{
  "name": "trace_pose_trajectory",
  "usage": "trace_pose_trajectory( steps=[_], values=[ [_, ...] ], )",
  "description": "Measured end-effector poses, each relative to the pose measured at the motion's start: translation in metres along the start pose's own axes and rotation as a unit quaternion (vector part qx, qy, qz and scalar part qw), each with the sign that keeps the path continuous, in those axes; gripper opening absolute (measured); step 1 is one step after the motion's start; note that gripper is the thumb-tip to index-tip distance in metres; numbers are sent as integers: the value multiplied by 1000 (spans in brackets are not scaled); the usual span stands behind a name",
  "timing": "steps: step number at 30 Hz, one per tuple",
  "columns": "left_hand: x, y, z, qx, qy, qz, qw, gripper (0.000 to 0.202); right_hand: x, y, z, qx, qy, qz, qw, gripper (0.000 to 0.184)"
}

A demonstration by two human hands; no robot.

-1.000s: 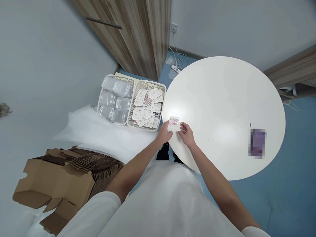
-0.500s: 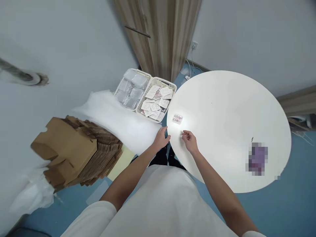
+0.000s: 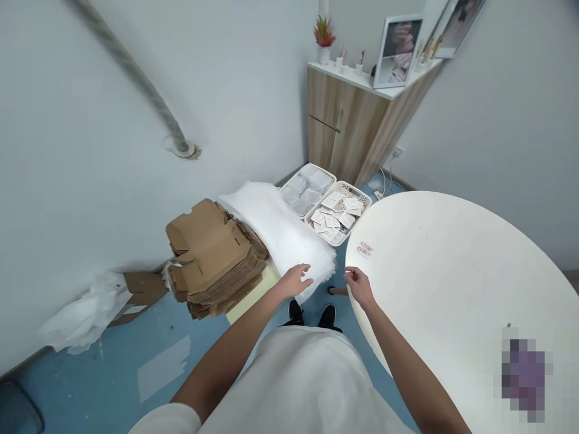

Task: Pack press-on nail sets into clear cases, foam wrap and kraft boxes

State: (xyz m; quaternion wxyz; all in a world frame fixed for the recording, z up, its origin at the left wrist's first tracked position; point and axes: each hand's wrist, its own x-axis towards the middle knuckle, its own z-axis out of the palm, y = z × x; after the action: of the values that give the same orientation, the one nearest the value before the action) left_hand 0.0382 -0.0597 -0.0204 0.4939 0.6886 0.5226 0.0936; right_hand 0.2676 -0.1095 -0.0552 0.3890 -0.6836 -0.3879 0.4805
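Observation:
My left hand (image 3: pixel 295 281) is in the air above the white foam sheets (image 3: pixel 289 235), its thumb and fingers apart and nothing between them. Over the left edge of the round white table (image 3: pixel 452 265), my right hand (image 3: pixel 359 286) hovers with loosely bent fingers and holds nothing visible. Just beyond it on the table lies a small clear pack (image 3: pixel 364 249) with two rows of pinkish pieces. Neither hand touches the pack.
Left stands a stack of flattened cardboard boxes (image 3: pixel 212 253). Behind are a basket of clear plastic packs (image 3: pixel 307 188) and a basket of white cards (image 3: pixel 337 214). A wooden cabinet (image 3: pixel 346 114) fills the corner. A pixelated purple patch (image 3: pixel 525 374) covers the table's right side.
The view has swung left and up, bringing the cabinet top into sight. My left hand has moved away from the table edge toward the foam sheets. The pack remains on the table.

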Motion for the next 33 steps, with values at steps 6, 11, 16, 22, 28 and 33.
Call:
trace_pose_trajectory(
  steps=[6,11,16,22,28,33],
  values=[
    [-11,-30,-36,-32,17,-28,999,46,8,-29,54,-95,-93,-43,990,33],
    [4,-25,-52,-40,14,-4,999,48,13,-52,72,-148,-145,-70,976,30],
    [35,-10,-63,-60,37,20,997,46,39,-74,68,-145,-128,-88,977,30],
    [97,6,-86,-52,91,45,993,38,104,-97,52,-57,-53,-59,995,33],
    [193,29,-116,-40,137,31,989,39,185,-114,45,68,18,-32,997,41],
    [267,40,-132,-67,166,35,983,43,239,-120,51,101,-3,-25,995,50]
  ],
)
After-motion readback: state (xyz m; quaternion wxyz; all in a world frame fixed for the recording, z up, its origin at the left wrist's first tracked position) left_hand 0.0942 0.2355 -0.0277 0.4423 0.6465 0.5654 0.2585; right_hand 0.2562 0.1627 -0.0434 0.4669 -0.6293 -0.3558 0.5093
